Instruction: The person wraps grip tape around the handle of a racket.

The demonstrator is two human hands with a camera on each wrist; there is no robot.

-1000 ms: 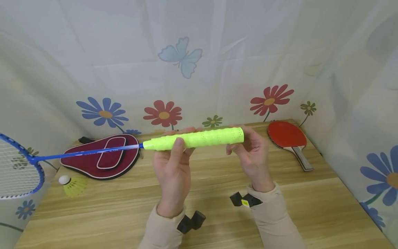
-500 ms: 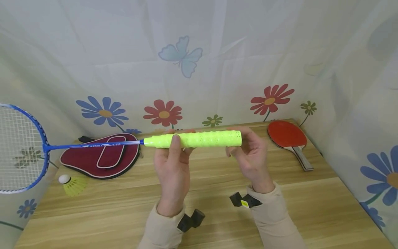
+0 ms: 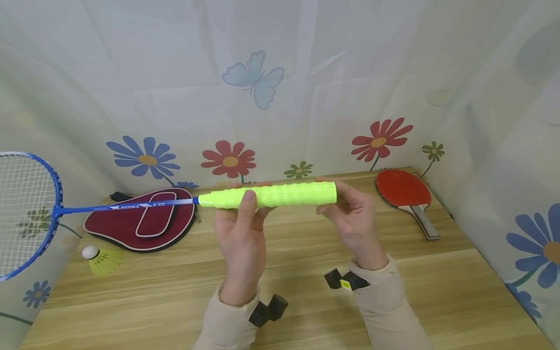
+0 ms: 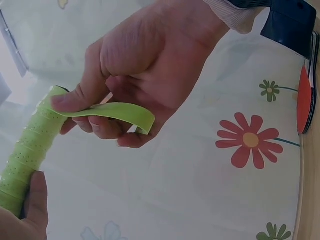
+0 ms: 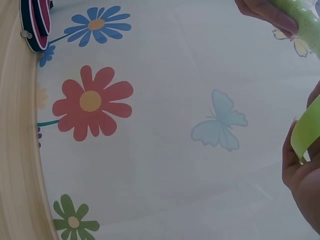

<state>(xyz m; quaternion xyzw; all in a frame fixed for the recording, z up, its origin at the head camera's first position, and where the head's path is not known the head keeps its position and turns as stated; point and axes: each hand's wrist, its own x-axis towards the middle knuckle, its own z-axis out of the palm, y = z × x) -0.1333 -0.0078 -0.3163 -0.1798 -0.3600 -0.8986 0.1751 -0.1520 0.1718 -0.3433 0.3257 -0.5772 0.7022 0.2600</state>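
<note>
A badminton racket (image 3: 127, 206) with a blue shaft and frame is held level above the table, its strung head partly cut off at the left edge. Bright yellow-green perforated grip tape (image 3: 293, 195) wraps its handle in spiral turns. My left hand (image 3: 242, 238) holds the handle near its shaft end, thumb on the front and fingers behind. At the butt end is my right hand (image 3: 355, 221), pinching the tape between thumb and fingers. In the left wrist view, a loose strip of grip tape (image 4: 127, 111) loops from the butt across the right hand's fingers.
On the wooden table (image 3: 297, 272), a maroon paddle case (image 3: 118, 223) lies at the back left with a yellow shuttlecock (image 3: 102, 261) in front of it. A red table tennis paddle (image 3: 402, 188) lies at the back right. A flowered curtain (image 3: 302, 126) hangs behind.
The racket has rolled, so lettering now shows on its shaft. Its head has swung into fuller view, and the butt end has moved slightly left. Both hands stay nearly in place.
</note>
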